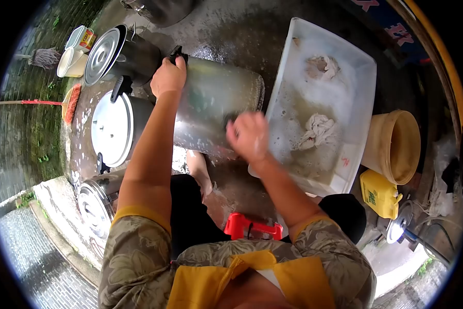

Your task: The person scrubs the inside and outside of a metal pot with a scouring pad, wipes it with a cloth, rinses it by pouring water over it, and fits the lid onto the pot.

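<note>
A large metal pot (211, 98) lies on its side on the wet floor in front of me. My left hand (169, 76) is closed round the black handle (177, 52) at the pot's left end. Against the pot's lower right side is my right hand (249, 135), blurred, with its fingers curled over something dark that I cannot make out. Just right of the pot stands a white tub (293, 92) of cloudy, foamy water, with one cloth (319, 130) in its middle and another cloth (326, 67) farther back.
Lidded pots (113, 126) stand at the left, near a red broom (72, 103) and small buckets (73, 63). At the right are a beige bucket (391, 147) and a yellow jug (379, 194). A red stool (252, 226) shows between my legs.
</note>
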A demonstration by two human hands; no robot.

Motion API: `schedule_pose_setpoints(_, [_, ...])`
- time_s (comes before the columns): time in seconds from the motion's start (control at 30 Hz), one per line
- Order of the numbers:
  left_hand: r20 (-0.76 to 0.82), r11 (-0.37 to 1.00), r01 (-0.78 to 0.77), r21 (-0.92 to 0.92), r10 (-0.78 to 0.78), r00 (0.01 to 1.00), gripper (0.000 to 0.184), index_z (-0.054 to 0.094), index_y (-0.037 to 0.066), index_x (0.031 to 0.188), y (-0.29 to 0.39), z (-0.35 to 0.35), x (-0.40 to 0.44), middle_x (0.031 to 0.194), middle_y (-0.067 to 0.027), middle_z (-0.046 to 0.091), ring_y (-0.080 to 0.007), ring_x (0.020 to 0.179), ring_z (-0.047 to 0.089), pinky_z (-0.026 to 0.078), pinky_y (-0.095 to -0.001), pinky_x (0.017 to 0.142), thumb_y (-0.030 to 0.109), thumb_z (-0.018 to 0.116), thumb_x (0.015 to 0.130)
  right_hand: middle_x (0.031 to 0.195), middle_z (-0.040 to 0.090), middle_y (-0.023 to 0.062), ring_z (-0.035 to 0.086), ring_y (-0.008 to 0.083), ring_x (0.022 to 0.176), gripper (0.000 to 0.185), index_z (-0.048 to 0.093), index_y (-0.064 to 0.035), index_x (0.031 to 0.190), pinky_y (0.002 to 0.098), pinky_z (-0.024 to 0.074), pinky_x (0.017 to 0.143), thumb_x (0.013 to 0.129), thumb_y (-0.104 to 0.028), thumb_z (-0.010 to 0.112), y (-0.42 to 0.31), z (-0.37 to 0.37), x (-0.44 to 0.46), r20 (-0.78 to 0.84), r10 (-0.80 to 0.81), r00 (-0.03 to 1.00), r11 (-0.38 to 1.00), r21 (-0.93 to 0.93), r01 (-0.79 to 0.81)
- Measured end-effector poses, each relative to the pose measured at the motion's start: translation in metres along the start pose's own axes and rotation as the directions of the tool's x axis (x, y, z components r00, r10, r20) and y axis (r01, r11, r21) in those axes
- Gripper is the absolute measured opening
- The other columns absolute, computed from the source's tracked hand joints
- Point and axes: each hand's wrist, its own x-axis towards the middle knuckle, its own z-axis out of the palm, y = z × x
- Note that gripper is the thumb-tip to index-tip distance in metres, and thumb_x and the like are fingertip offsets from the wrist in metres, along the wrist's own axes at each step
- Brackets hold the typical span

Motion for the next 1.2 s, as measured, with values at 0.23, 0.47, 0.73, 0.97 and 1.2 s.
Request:
schedule_pose_setpoints(0.23, [0.038, 1.000, 0.025, -0.010, -0.024, 0.999, 0.053, 0.055, 0.004, 0.112, -0.004, 0.004, -0.005, 0.104, -0.0225, 0.065, -0.0386, 0.099, 0.062, 0.047, -0.0467, 0.086, 0.048, 0.038, 0.086, 0.089, 0.061, 0.0092, 0.058, 0.0294, 0.090, 0.028, 0.065, -0.0083, 0.079, 0.0424, 0.0498, 0.074, 0.083, -0.035, 0.056, 0.053, 0.017, 0.095, 0.288, 0.269, 0.919, 0.957, -0.185, -0.222])
schedule_pose_setpoints(0.47, [0.039, 1.000, 0.002, -0.014, -0.001, 0.999, 0.053, 0.052, 0.006, 0.115, -0.004, 0.005, -0.005, 0.104, -0.0218, 0.065, -0.0399, 0.099, 0.061, 0.047, -0.0486, 0.084, 0.049, 0.033, 0.089, 0.078, 0.056, 0.0062, 0.056, 0.0266, 0.081, 0.021, 0.061, -0.0102, 0.071, 0.0405, 0.0470, 0.062, 0.075, -0.030, 0.065, 0.014, 0.000, 0.043, 0.100, 0.087, 0.991, 0.990, -0.116, -0.075])
schedule_pose_setpoints(0.73, [0.120, 0.998, -0.037, -0.047, 0.043, 0.992, 0.072, 0.046, 0.000, 0.121, 0.011, 0.017, 0.045, 0.111, -0.0196, 0.063, -0.0345, 0.105, 0.060, 0.045, -0.0450, 0.090, 0.062, 0.043, 0.084, 0.106, 0.057, 0.0027, 0.054, 0.0250, 0.101, 0.022, 0.063, -0.0154, 0.094, 0.0503, 0.0457, 0.081, 0.077, -0.030, 0.067, -0.012, 0.003, 0.056, 0.147, -0.047, 0.988, 0.977, -0.197, 0.076])
schedule_pose_setpoints(0.97, [-0.008, 0.851, -0.521, 0.070, 0.523, 0.853, 0.053, 0.035, 0.031, 0.141, -0.047, 0.072, -0.041, 0.150, -0.0100, 0.026, -0.0374, 0.139, 0.016, 0.007, -0.0695, 0.104, 0.050, 0.039, 0.092, 0.106, 0.060, 0.0038, 0.056, 0.0277, 0.100, 0.030, 0.064, -0.0135, 0.098, 0.0440, 0.0499, 0.080, 0.084, -0.040, 0.060, 0.028, 0.051, 0.145, 0.303, 0.059, 0.951, 0.992, -0.125, -0.022])
schedule_pose_setpoints(1.2, [-0.173, 0.930, -0.368, 0.019, 0.366, 0.915, 0.055, 0.044, 0.031, 0.136, -0.013, 0.079, -0.054, 0.149, -0.0039, 0.029, -0.0340, 0.139, 0.017, 0.004, -0.0737, 0.100, 0.052, 0.045, 0.084, 0.096, 0.058, 0.0130, 0.054, 0.0329, 0.089, 0.022, 0.056, -0.0055, 0.075, 0.0424, 0.0446, 0.077, 0.075, -0.022, 0.070, 0.048, 0.056, 0.080, -0.218, 0.097, 0.971, 0.986, 0.152, -0.064])
